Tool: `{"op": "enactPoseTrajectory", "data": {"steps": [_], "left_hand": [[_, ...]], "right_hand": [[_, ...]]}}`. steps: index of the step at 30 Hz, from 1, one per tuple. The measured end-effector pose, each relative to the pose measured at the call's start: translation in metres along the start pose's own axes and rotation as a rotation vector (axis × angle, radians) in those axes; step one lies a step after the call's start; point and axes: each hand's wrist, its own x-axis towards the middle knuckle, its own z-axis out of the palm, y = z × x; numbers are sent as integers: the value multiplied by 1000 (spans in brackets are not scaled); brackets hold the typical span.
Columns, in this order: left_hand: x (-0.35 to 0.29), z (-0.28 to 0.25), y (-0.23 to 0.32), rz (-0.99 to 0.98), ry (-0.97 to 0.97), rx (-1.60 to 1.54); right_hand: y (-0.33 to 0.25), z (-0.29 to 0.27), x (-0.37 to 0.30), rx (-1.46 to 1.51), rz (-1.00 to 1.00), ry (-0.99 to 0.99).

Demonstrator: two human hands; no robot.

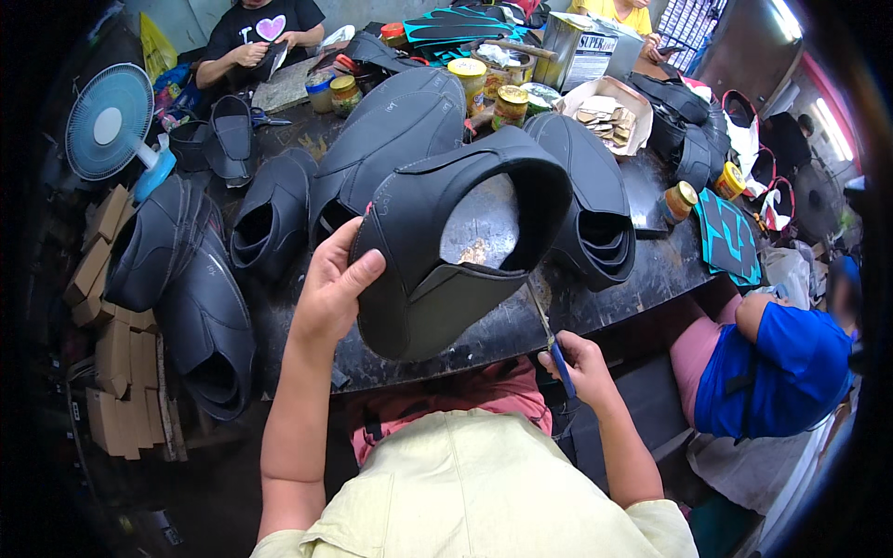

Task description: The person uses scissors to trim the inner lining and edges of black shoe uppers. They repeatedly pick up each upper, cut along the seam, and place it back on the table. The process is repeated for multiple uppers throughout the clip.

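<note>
In my left hand (335,274) is a black shoe upper (409,312), pinched at its stitched edge between thumb and fingers. The upper is tilted, and the table shows through its wide opening. My right hand (584,367) is closed around the blue handle of a pair of scissors (561,363). The scissors' blades point up and away, close to the upper's lower right edge; whether they touch it I cannot tell. Behind the upper lie more black shoe uppers (395,130), and another stack of uppers (586,172) stands just to the right.
Further uppers (209,312) are piled at the table's left edge. Glue jars (510,107), a metal can (572,51) and a box of small pieces (609,107) stand farther back. A fan (110,121) is at left. A person in blue (777,367) sits at right; two others work across the table.
</note>
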Motion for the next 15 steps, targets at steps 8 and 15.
{"op": "enactPoseTrajectory", "data": {"steps": [8,15], "left_hand": [[12,-38,-57,-300,-123,-445],[-24,-4,-68,-441,-179,180]], "right_hand": [[-15,-3,22,249,-147,-335],[-44,6,-13,408,-14,-478]]}}
